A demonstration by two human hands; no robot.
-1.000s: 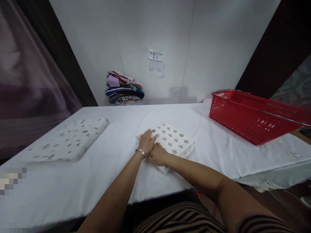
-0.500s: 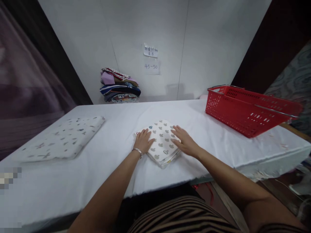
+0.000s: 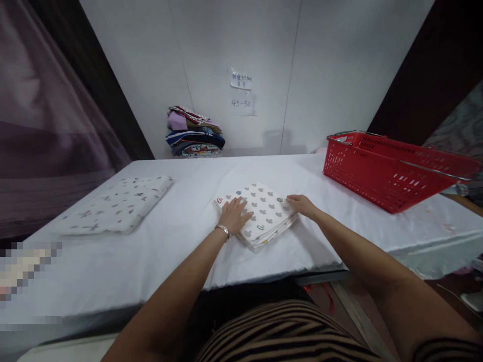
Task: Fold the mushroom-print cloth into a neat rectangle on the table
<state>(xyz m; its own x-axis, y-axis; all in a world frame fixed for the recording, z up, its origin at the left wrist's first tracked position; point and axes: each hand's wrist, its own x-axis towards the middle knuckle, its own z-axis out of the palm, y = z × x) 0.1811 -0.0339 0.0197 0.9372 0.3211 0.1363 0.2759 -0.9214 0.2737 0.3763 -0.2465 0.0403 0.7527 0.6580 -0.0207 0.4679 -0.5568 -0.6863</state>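
Note:
A folded white cloth (image 3: pixel 266 206) with grey apple-like shapes and a few coloured outlines lies on the table, one corner toward me. Its stacked layers show along the near right edge. My left hand (image 3: pixel 234 216), with a bracelet at the wrist, rests flat on the cloth's left part, fingers spread. At the right corner, my right hand (image 3: pixel 303 206) has its fingers together over the edge, closed on the cloth; its thumb is hidden.
The table (image 3: pixel 181 251) wears a white cover. Another folded white patterned cloth (image 3: pixel 116 206) lies at left. A red basket (image 3: pixel 377 171) stands at right. Folded fabrics (image 3: pixel 195 133) are stacked by the back wall, below paper signs (image 3: pixel 241 93).
My right hand has gone from lying spread on the cloth to its right corner, with fingers together. My left hand stays flat on the cloth. The whole view has shifted slightly.

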